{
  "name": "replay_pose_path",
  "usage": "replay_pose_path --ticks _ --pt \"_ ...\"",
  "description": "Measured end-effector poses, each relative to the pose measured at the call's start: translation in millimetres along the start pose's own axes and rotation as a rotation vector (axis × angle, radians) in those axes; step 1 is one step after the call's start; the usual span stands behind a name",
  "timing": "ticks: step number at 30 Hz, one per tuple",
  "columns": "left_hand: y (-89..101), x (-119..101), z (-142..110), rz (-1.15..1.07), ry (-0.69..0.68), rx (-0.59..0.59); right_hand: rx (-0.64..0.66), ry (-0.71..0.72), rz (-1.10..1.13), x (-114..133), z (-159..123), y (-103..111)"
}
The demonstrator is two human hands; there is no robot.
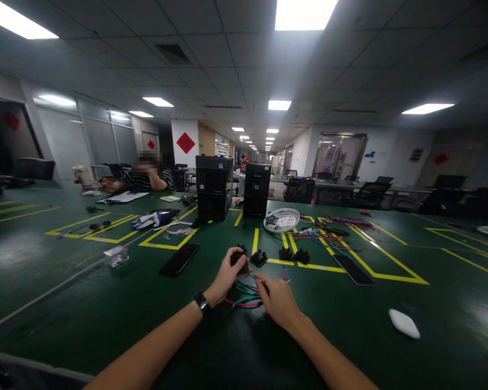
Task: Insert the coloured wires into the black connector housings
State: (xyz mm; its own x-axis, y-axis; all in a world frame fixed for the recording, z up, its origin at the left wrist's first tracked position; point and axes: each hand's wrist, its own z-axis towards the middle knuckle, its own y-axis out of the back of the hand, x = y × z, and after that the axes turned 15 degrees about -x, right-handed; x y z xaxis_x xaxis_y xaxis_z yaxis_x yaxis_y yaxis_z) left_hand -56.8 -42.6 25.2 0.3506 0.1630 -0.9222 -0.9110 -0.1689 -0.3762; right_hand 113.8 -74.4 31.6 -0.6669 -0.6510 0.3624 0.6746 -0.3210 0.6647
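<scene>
We see the left hand (228,271) closed around a small black part (241,263), which sits within its curled fingers and thumb, above the green surface (138,330). Our right hand (280,300) is just beside it, its thumb and fingers drawn narrow at a blue wire (252,277) that lies between the two hands, close to the black part; we cannot tell whether the fingertips grip it. Beneath and between our hands, a loose bundle of coloured wires (248,297) rests on the surface, partly hidden by the right hand. Just beyond the left hand lies a black clip-like piece (259,258), with two similar pieces (293,255) farther right, near the yellow tape lines (321,267).
</scene>
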Motion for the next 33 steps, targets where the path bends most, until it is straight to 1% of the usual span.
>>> replay_pose_path --ticks 1,3,5,7,8,9,11,12,13,14,15,16,18,20,22,24,26,29,33 --pt "-0.1 0 0 -0.008 -0.022 -0.021 0.006 0.001 0.016 2 0 1" --pt "-1.5 1 0 0.031 -0.113 -0.055 0.034 0.016 0.029 3 2 3" --pt "-4.6 1 2 0.119 -0.221 -0.037 0.073 0.047 0.0 1 5 8" --pt "-9.2 -3 10 0.148 -0.293 -0.02 0.061 0.063 -0.031 -5 10 17" --pt "-11.7 -8 16 0.117 -0.303 -0.06 0.011 0.052 -0.033 -9 12 22" --pt "-14.2 -14 25 0.074 -0.297 -0.127 -0.059 0.029 -0.03 -12 13 26" --pt "-18.3 -29 46 0.001 -0.259 -0.294 -0.178 -0.019 -0.041 -16 13 32" --pt "-20.2 -36 57 0.005 -0.247 -0.31 -0.183 -0.021 -0.062 -16 11 32" --pt "-22.3 -40 67 0.01 -0.24 -0.318 -0.14 0.005 -0.088 -15 9 30" --pt "-25.1 -42 75 0.028 -0.234 -0.309 -0.06 0.053 -0.112 -12 6 27" --pt "-28.8 -41 81 0.072 -0.231 -0.27 0.036 0.118 -0.128 -8 3 22" --pt "-33.8 -37 85 0.141 -0.225 -0.21 0.117 0.187 -0.131 -4 1 17" --pt "-47.8 -20 90 0.377 -0.244 -0.033 0.198 0.261 -0.139 3 -3 7" --pt "-65.5 4 94 0.674 -0.355 0.134 0.199 0.284 -0.133 6 -4 3" --pt "-83.6 27 99 0.865 -0.475 0.22 0.169 0.295 -0.111 4 -3 5" --pt "-98.3 45 105 0.934 -0.53 0.262 0.138 0.29 -0.098 -4 -1 12" --pt "-106.3 59 111 0.955 -0.546 0.276 0.131 0.254 -0.125 -13 1 17" --pt "-105.9 69 120 1.005 -0.571 0.245 0.16 0.188 -0.183 -27 2 19" --pt "-100.1 70 129 1.073 -0.587 0.17 0.21 0.167 -0.154 -39 0 10"
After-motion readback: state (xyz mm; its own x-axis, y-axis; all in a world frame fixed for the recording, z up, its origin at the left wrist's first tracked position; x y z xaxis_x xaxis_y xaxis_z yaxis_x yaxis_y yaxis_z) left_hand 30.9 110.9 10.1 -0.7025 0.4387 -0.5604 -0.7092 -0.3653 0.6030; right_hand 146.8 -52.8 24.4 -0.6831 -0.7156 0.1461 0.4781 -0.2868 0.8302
